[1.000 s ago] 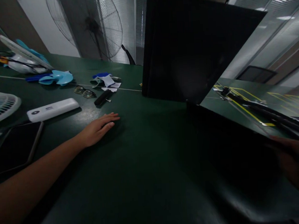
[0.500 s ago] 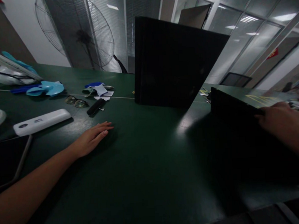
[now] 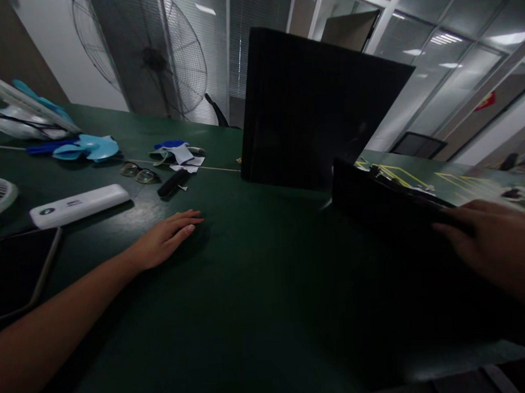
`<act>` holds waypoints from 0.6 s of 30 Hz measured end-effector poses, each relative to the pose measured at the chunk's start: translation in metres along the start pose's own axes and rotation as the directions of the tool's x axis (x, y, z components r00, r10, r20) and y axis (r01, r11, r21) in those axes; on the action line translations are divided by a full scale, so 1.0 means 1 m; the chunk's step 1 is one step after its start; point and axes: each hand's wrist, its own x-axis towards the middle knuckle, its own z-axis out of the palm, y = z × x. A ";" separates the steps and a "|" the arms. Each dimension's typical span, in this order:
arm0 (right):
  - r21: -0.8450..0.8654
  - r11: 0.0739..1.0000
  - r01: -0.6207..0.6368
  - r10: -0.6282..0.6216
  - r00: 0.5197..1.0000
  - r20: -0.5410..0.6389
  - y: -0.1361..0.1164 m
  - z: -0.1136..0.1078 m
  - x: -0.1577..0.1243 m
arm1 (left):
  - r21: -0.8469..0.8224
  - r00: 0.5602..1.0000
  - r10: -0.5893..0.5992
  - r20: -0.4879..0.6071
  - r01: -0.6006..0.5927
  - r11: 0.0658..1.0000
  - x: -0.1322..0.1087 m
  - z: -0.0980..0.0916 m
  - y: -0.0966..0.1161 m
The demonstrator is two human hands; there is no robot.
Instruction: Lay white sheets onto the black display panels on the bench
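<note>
My left hand (image 3: 170, 239) lies palm down on the green tabletop (image 3: 249, 279), fingers stretched out and holding nothing. At the right, my right hand (image 3: 493, 237) grips the upper edge of a dark, flat, panel-like thing (image 3: 387, 231), thumb on the near side. The panel stands tilted, and its lower part is lost in deep shadow. Behind it a large black box-shaped thing (image 3: 319, 105) stands upright on the table. The panel's far corner overlaps this box's lower right part in view; whether they touch I cannot tell.
At the left lie a white oblong device (image 3: 80, 205), a dark tablet-like thing (image 3: 20, 271), eyeglasses (image 3: 140, 172), a black case (image 3: 174, 182), cloths (image 3: 176, 151) and light-blue fan blades (image 3: 88, 148). A large fan (image 3: 154, 58) stands beyond the table.
My right hand has brought the dark panel leftward, closer to the upright black box. Yellow table markings behind the panel show more. My left hand stays put; the view has shifted slightly.
</note>
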 end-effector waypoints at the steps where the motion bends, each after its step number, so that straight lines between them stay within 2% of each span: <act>1: 0.033 0.997 0.072 -0.069 0.994 -0.082 -0.016 -0.011 -0.014 | -0.004 1.000 -0.005 -0.001 0.005 1.000 0.000 0.000 0.000; 3: 0.113 0.971 0.209 -0.178 0.955 -0.236 -0.051 -0.030 -0.043 | -0.015 1.000 -0.018 -0.007 0.018 1.000 0.000 0.001 -0.001; 4: 0.159 0.942 0.295 -0.246 0.931 -0.271 -0.068 -0.038 -0.056 | -0.021 1.000 -0.027 -0.013 0.026 0.999 0.000 0.001 -0.001; 7: 0.294 0.777 0.557 -0.441 0.814 -0.377 -0.113 -0.052 -0.083 | -0.041 0.998 -0.056 -0.036 0.055 0.998 -0.001 0.001 -0.001; 9: 0.354 0.690 0.631 -0.466 0.762 -0.450 -0.135 -0.056 -0.089 | -0.058 0.996 -0.072 -0.045 0.069 0.996 -0.001 0.001 -0.001; 11: 0.397 0.665 0.633 -0.428 0.758 -0.493 -0.149 -0.058 -0.088 | -0.073 0.996 -0.081 -0.045 0.077 0.994 -0.001 0.000 -0.001; 13: 0.417 0.675 0.608 -0.392 0.775 -0.496 -0.152 -0.062 -0.084 | -0.087 0.996 -0.082 -0.044 0.078 0.993 -0.002 0.000 -0.002; 18: 0.336 0.825 0.455 -0.333 0.871 -0.362 -0.127 -0.060 -0.079 | -0.086 0.998 -0.056 -0.038 0.053 0.995 -0.002 0.001 -0.005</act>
